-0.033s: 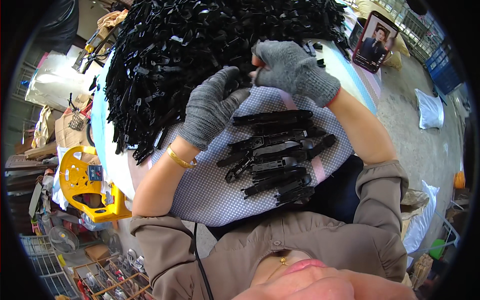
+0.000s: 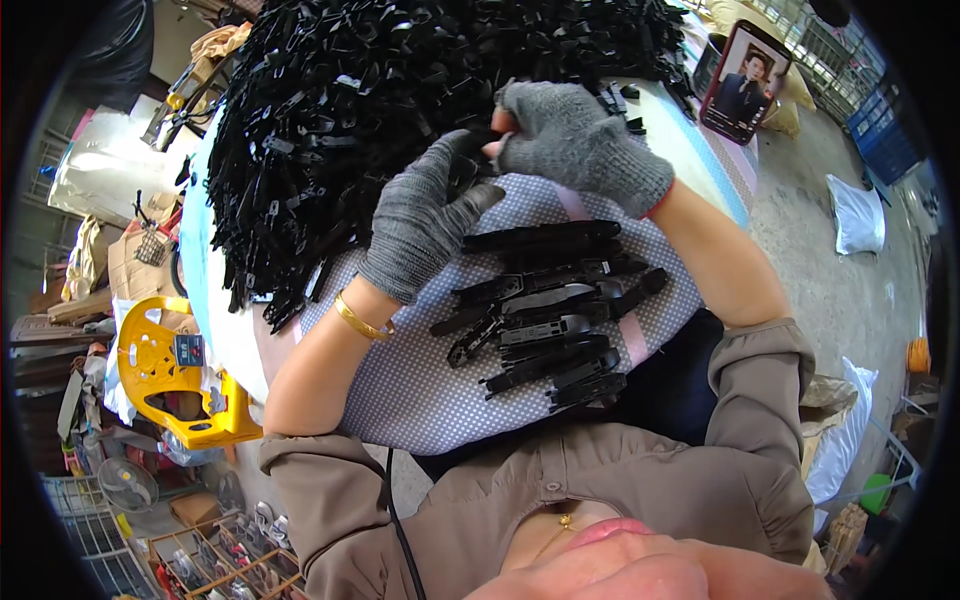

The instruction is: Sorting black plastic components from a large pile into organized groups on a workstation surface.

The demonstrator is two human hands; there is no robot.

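My left hand (image 2: pixel 420 215), in a grey knit glove, curls its fingers at the near edge of a large heap of black plastic parts (image 2: pixel 330 130). Close by on the right, my right hand (image 2: pixel 580 140), gloved alike with bare fingertips, is closed in a pinch. The fingertips of both hands nearly meet over dark pieces, and what they grip is hidden against the black heap. Nearer to me, several long black plastic clip-like parts (image 2: pixel 550 328) lie in a rough row on the dotted grey cloth (image 2: pixel 400 385).
A phone (image 2: pixel 742 85) showing a person on its screen stands at the table's far right. To the left is a yellow plastic chair (image 2: pixel 150 365). A white sack (image 2: pixel 856 215) lies on the floor at right, near a blue crate (image 2: pixel 885 135). A fan (image 2: pixel 128 484) stands lower left.
My right hand has shifted slightly left, its fingertips closer to my left hand. The row of black parts on the cloth keeps its arrangement.
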